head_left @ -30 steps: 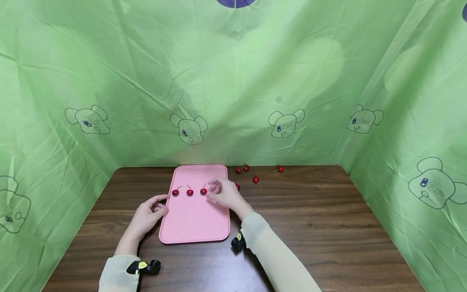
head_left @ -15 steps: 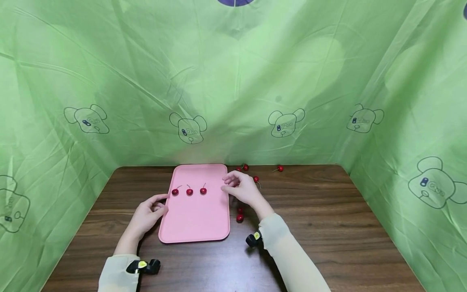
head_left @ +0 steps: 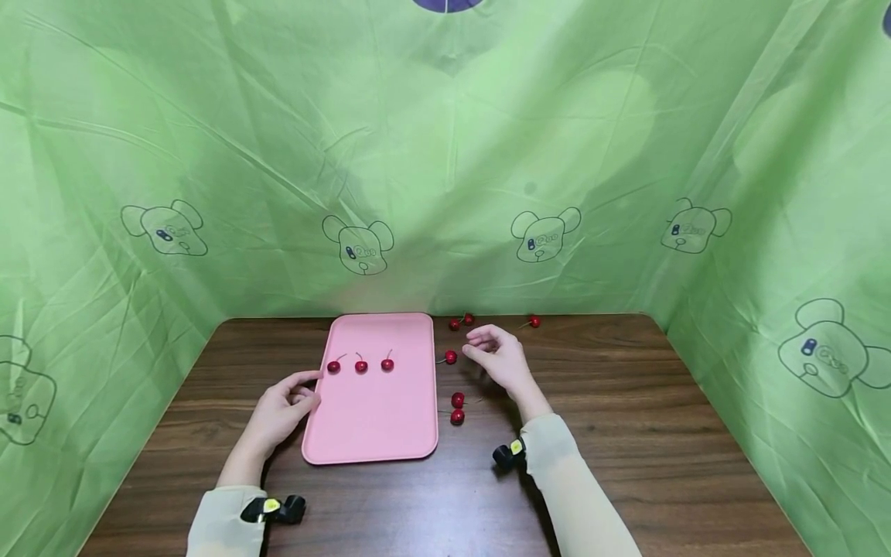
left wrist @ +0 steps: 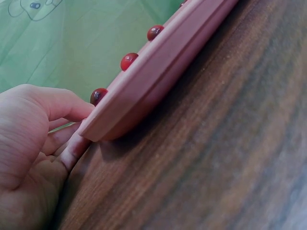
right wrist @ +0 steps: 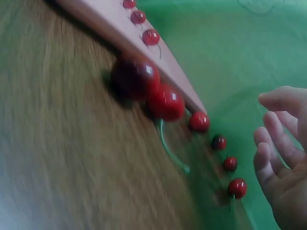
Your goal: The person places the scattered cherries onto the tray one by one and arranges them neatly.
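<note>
A pink tray (head_left: 369, 422) lies on the dark wooden table with three red cherries in a row (head_left: 360, 366) on its far half. My left hand (head_left: 301, 391) holds the tray's left edge; in the left wrist view the thumb (left wrist: 67, 108) lies on the rim and the fingers curl under the tray (left wrist: 158, 62). My right hand (head_left: 482, 348) hovers right of the tray, fingers loosely curled and holding nothing. A loose cherry (head_left: 450, 357) lies just left of its fingertips. The right wrist view shows the fingers (right wrist: 280, 143) bare.
Two cherries (head_left: 457, 408) lie side by side beside the tray's right edge, large in the right wrist view (right wrist: 151, 91). More cherries sit near the table's far edge (head_left: 462, 321) (head_left: 534, 321). Green cloth walls close in the table on three sides.
My right hand has moved right, from beside the third cherry on the tray to the table beyond the tray's right edge. The left hand and the tray have stayed put.
</note>
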Action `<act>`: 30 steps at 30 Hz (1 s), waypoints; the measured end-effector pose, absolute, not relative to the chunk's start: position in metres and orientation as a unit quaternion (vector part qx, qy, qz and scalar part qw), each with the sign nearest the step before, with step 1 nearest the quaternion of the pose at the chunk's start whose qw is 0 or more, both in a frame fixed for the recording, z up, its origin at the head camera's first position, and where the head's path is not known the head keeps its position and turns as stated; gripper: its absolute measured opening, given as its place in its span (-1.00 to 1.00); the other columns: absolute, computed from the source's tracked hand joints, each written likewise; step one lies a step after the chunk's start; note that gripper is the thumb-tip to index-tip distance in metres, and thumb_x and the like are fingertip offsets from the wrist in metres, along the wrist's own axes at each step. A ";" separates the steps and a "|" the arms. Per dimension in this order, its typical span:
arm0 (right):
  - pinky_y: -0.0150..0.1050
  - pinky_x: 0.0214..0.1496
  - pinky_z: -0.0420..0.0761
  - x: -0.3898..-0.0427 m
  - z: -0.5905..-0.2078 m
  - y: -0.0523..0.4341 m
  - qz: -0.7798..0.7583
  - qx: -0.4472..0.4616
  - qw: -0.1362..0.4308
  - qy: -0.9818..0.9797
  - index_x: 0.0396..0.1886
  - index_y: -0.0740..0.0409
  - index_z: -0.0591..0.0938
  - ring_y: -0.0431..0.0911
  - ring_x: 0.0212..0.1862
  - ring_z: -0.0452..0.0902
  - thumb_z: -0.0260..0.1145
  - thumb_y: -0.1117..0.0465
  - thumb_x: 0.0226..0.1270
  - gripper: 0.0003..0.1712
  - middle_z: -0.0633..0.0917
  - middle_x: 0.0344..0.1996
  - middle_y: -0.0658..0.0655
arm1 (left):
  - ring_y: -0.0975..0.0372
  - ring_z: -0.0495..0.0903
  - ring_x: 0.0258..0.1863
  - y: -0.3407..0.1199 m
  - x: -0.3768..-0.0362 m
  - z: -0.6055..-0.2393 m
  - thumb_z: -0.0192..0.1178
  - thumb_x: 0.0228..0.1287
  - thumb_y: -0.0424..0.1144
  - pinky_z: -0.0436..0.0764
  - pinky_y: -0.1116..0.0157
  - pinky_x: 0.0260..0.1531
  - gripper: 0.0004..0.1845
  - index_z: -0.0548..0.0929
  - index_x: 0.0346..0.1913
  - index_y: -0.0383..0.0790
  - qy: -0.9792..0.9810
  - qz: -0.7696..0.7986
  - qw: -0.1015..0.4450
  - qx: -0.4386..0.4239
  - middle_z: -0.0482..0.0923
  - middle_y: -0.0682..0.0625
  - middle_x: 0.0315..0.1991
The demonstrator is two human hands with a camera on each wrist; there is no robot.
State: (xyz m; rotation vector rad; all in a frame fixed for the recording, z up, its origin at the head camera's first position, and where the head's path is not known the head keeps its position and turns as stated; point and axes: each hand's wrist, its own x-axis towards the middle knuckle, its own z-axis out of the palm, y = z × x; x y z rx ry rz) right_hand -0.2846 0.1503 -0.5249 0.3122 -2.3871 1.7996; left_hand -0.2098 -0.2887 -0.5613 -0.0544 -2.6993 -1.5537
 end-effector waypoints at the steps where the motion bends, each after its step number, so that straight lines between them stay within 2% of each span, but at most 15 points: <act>1: -0.30 -0.02 0.64 -0.286 -0.527 0.153 0.601 0.096 0.077 -0.789 0.01 0.27 0.79 -0.06 -0.15 0.70 0.61 0.30 0.33 -0.70 0.81 -0.16 0.20 | 0.21 0.66 -0.23 -0.289 -0.210 -0.561 0.39 0.52 -0.32 0.63 0.38 -0.23 -0.53 0.65 0.41 -0.29 -0.867 -0.498 0.013 -0.016 0.72 -0.15 -0.14; 6: -0.43 -0.08 0.57 -0.291 -0.533 0.167 0.618 0.058 0.116 -0.775 0.02 0.38 0.77 0.02 -0.14 0.68 0.58 0.38 0.33 -0.70 0.79 -0.13 0.38 | 0.22 0.66 -0.23 -0.288 -0.209 -0.562 0.39 0.51 -0.33 0.63 0.38 -0.23 -0.53 0.65 0.41 -0.29 -0.867 -0.498 0.012 -0.013 0.71 -0.15 -0.15; 9: -0.45 -0.09 0.57 -0.297 -0.537 0.176 0.607 0.038 0.127 -0.783 0.03 0.36 0.77 0.05 -0.11 0.69 0.60 0.38 0.31 -0.67 0.79 -0.07 0.42 | 0.22 0.66 -0.23 -0.288 -0.210 -0.561 0.39 0.51 -0.33 0.63 0.38 -0.23 -0.53 0.65 0.41 -0.29 -0.866 -0.500 0.012 -0.013 0.71 -0.14 -0.15; 12: -0.40 -0.07 0.58 -0.302 -0.541 0.184 0.592 0.021 0.129 -0.796 0.02 0.26 0.79 0.02 -0.09 0.71 0.63 0.34 0.28 -0.67 0.80 -0.06 0.37 | 0.22 0.66 -0.23 -0.288 -0.210 -0.561 0.39 0.51 -0.32 0.63 0.39 -0.22 -0.53 0.65 0.41 -0.29 -0.866 -0.499 0.014 -0.015 0.71 -0.14 -0.15; 16: -0.37 -0.07 0.57 -0.306 -0.545 0.189 0.571 0.005 0.120 -0.812 0.05 0.24 0.78 -0.01 -0.08 0.69 0.60 0.31 0.28 -0.65 0.81 -0.05 0.30 | 0.23 0.66 -0.23 -0.288 -0.209 -0.561 0.39 0.52 -0.32 0.63 0.39 -0.22 -0.53 0.65 0.41 -0.28 -0.868 -0.496 0.015 -0.015 0.71 -0.14 -0.15; 22: -0.35 -0.22 0.53 -0.307 -0.552 0.187 0.545 -0.007 0.102 -0.832 0.02 0.16 0.80 -0.13 -0.25 0.57 0.63 0.24 0.26 -0.66 0.80 -0.13 0.17 | 0.22 0.66 -0.23 -0.288 -0.209 -0.561 0.38 0.52 -0.31 0.62 0.38 -0.23 -0.54 0.65 0.41 -0.27 -0.869 -0.494 0.015 -0.014 0.71 -0.14 -0.15; 30: -0.24 -0.11 0.53 -0.308 -0.551 0.179 0.501 -0.001 0.089 -0.861 -0.04 0.15 0.80 -0.11 -0.25 0.59 0.65 0.20 0.25 -0.68 0.82 -0.16 0.14 | 0.23 0.66 -0.23 -0.287 -0.210 -0.561 0.38 0.52 -0.33 0.63 0.38 -0.23 -0.54 0.65 0.41 -0.27 -0.870 -0.493 0.017 -0.014 0.71 -0.15 -0.15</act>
